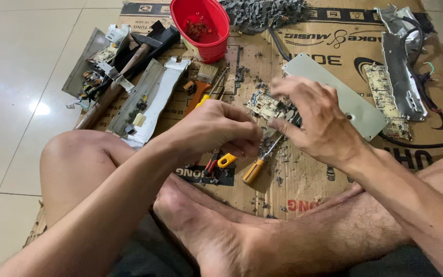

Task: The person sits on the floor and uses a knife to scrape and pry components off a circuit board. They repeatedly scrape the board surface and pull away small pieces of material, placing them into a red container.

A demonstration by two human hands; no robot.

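**Picking at a small circuit board on the cardboard**

Seen from the head camera: sitting cross-legged on a cardboard sheet on the floor. Left hand curled shut around a yellow-handled tool. Right hand with fingers pinched together on a small circuit board, held just above the cardboard between both hands. Lying just below the hands, an orange screwdriver and small pliers. Standing well behind, a red bucket. Resting beside the right hand, a grey metal plate.

A home floor used as a repair spot: pale glossy floor tiles, flattened brown cardboard sheet strewn with stripped circuit boards.
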